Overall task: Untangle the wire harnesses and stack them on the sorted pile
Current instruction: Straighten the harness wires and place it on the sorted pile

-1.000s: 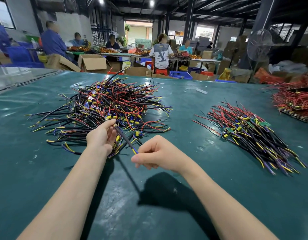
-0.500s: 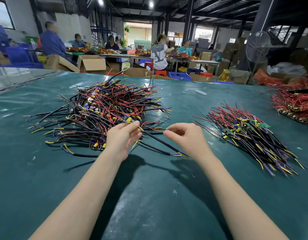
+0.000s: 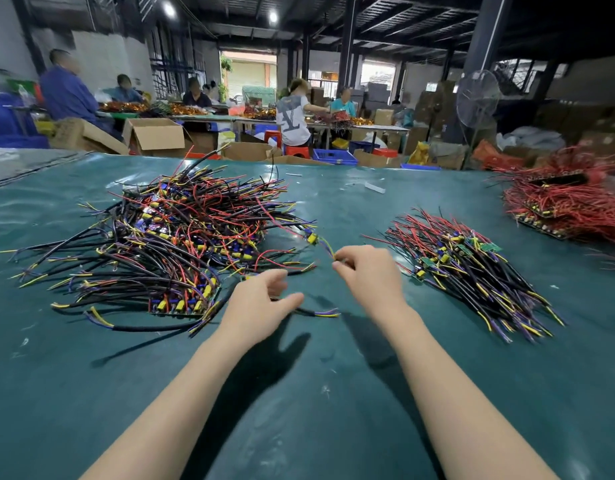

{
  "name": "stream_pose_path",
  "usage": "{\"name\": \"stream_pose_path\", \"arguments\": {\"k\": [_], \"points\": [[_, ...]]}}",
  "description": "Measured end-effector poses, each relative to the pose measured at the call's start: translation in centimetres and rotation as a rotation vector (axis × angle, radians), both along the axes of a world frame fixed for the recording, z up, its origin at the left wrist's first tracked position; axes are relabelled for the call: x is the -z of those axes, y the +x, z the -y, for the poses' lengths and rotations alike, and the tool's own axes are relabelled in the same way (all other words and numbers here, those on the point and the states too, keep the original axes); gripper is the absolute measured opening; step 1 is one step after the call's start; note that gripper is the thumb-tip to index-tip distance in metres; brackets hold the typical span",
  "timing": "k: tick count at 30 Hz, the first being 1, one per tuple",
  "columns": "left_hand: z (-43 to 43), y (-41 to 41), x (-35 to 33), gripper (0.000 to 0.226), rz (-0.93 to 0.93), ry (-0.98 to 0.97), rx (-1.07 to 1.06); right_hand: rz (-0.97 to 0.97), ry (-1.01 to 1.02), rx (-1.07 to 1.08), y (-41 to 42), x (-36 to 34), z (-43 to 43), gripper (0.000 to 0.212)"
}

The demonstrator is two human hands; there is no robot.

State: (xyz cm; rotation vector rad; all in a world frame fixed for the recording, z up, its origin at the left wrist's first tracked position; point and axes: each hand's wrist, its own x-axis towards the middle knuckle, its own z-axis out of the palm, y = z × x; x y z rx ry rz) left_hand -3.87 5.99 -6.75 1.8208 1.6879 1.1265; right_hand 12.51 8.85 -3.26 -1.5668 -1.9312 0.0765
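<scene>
I see the green table [image 3: 56, 393] filling my view. On its left sprawls the tangled heap [image 3: 181, 237] of wire harnesses. To the right, well apart, lies the sorted pile [image 3: 472, 271], its wires combed one way. My left hand [image 3: 261, 303] hovers slack and unclenched beside the heap, gripping nothing. My right hand [image 3: 368, 275] pinches the wire ends of one harness [image 3: 312, 238], between the two piles.
</scene>
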Motion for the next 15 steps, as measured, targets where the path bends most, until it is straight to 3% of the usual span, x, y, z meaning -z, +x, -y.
{"name": "stream_pose_path", "arguments": {"k": [2, 5, 10, 15], "points": [[0.1, 0.3, 0.8, 0.052, -0.280, 0.007, 0.095, -0.076, 0.022, 0.109, 1.5, -0.1, -1.4, 0.018], [-0.2, 0.4, 1.4, 0.043, -0.444, 0.036, 0.182, -0.075, 0.027, 0.267, 3.6, -0.5, -3.3, 0.019], [-0.7, 0.7, 1.6, 0.035, -0.431, 0.090, 0.202, -0.001, 0.016, 0.559, 9.6, -1.3, -4.9, 0.024], [-1.1, 0.9, 1.8, 0.032, -0.420, 0.098, 0.180, 0.192, -0.189, 0.743, 12.8, -1.0, -4.8, 0.029]]}}
